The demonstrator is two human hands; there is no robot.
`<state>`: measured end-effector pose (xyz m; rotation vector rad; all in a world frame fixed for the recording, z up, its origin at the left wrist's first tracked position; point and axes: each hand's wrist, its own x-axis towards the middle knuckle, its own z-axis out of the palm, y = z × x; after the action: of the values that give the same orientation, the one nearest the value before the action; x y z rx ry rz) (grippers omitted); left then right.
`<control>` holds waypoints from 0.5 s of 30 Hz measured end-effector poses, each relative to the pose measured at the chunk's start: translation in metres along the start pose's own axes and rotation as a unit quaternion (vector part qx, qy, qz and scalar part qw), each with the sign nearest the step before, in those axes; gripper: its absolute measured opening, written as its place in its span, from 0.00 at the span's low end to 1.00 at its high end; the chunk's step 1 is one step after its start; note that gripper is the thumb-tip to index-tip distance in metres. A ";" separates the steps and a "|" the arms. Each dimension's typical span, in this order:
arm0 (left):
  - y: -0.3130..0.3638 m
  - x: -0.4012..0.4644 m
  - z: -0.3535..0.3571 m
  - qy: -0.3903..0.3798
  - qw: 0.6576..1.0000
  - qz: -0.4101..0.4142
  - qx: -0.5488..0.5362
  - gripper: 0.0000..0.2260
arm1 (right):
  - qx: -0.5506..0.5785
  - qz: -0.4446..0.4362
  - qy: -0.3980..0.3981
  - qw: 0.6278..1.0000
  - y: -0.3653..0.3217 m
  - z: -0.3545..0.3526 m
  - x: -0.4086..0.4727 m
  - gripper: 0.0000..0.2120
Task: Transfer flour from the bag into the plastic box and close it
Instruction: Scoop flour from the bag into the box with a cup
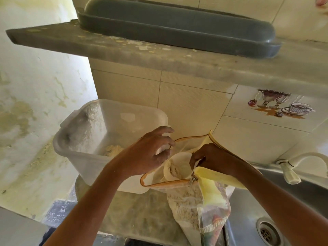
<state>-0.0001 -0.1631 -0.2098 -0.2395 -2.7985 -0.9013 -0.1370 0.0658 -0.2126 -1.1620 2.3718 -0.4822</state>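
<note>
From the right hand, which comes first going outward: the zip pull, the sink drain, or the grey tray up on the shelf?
1. Zip pull, just below the right hand.
2. Sink drain, lower right.
3. Grey tray, high on the shelf.

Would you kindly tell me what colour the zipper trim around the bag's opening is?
Orange-brown, along the zipper trim of the clear flour bag; seen in the head view.
</note>
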 end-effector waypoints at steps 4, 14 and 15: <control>0.001 0.000 -0.007 0.037 0.999 -0.005 -0.031 0.10 | -0.012 -0.039 0.021 0.999 -0.004 -0.010 -0.010 0.09; -0.007 -0.007 -0.024 0.104 0.993 -0.037 -0.043 0.09 | 0.081 -0.068 0.066 0.992 -0.005 -0.037 -0.031 0.08; -0.008 -0.008 -0.026 0.109 0.992 -0.039 -0.041 0.09 | 0.086 -0.069 0.070 0.991 -0.005 -0.040 -0.033 0.08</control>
<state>0.0092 -0.1858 -0.1954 -0.0394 -2.5885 -0.9966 -0.1377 0.0937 -0.1694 -1.2525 2.3199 -0.8234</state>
